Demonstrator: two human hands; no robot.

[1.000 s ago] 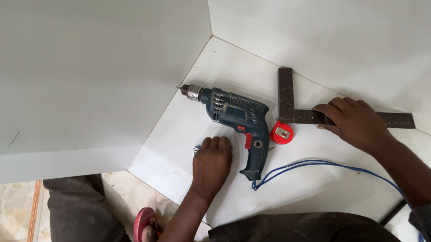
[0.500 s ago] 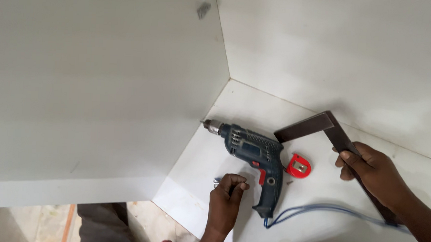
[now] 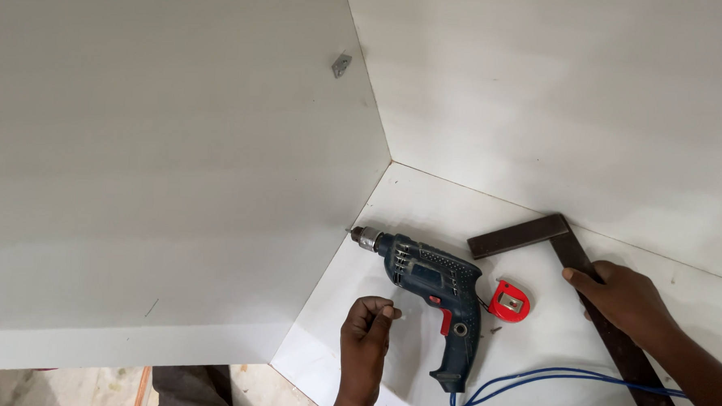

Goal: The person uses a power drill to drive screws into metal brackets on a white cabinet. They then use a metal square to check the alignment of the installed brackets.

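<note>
Screw [image 3: 389, 312], small and pale, hard to make out for certain: pinched at the fingertips of the left hand [image 3: 365, 329], lower middle of the frame, just left of the drill [image 3: 434, 283]. Left grip closed tight on it, fingers curled into a loose fist, raised a little off the white board [image 3: 426, 198].

Right hand [image 3: 626, 300] at the right of the frame, laid over the long blade of the dark metal square [image 3: 522, 236]; cannot tell whether that grip closes round the blade or only presses on it.

Drill on its side on the board, untouched, chuck pointing up and left to the foot of the big white panel [image 3: 175, 179], blue cord [image 3: 548, 375] looping off to the lower right. Red tape measure [image 3: 509, 301] between drill and square, close to both. Small metal bracket [image 3: 341, 64] high on the panel, upper middle of the frame.

Step in hand, by the look of it: picking up a fastener, tools set down. Next move calls for a firm pinch on something so small, and a free hand for the drill.
</note>
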